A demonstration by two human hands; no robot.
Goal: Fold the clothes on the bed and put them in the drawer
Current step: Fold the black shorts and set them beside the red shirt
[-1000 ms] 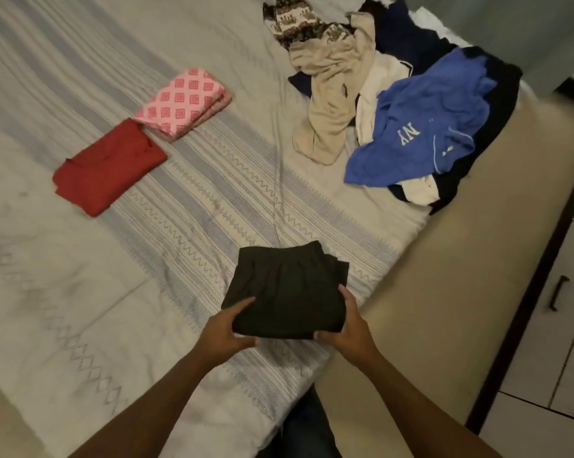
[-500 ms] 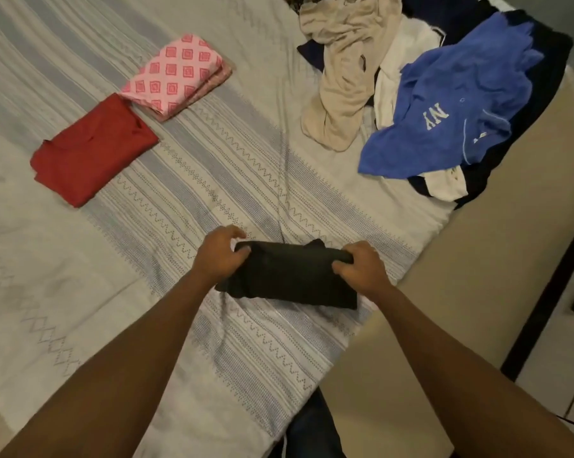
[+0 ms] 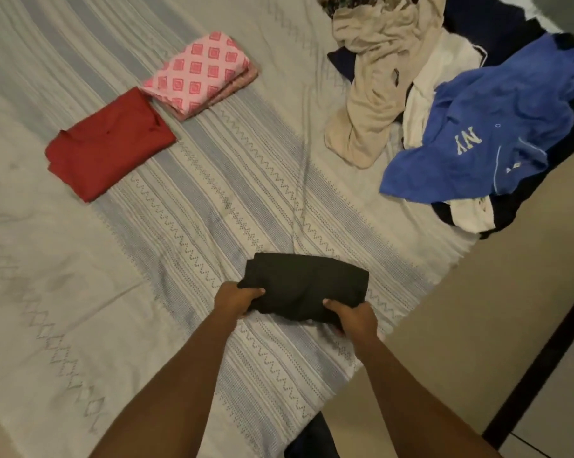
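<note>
A folded black garment [image 3: 307, 284] lies near the front right edge of the bed [image 3: 81, 292]. My left hand [image 3: 236, 299] grips its near left corner, thumb on top. At the near right corner my right hand [image 3: 353, 317] holds the cloth with the thumb over the top and the fingers under it. A folded red garment [image 3: 109, 143] and a folded pink patterned one [image 3: 201, 74] lie side by side at the far left. An unfolded heap sits at the far right, with a blue NY shirt [image 3: 487, 133] and a beige garment [image 3: 375, 81] on top.
The bed's striped sheet ends at a beige mattress side [image 3: 470, 325] on the right. Beyond it runs a dark strip and pale floor or cabinet panels [image 3: 563, 408]. A dark trouser leg [image 3: 312, 441] shows at the bottom edge.
The black garment was folded over into a narrower bundle, then my hands slid from its far edge back to its near corners. The camera view shifted slightly.
</note>
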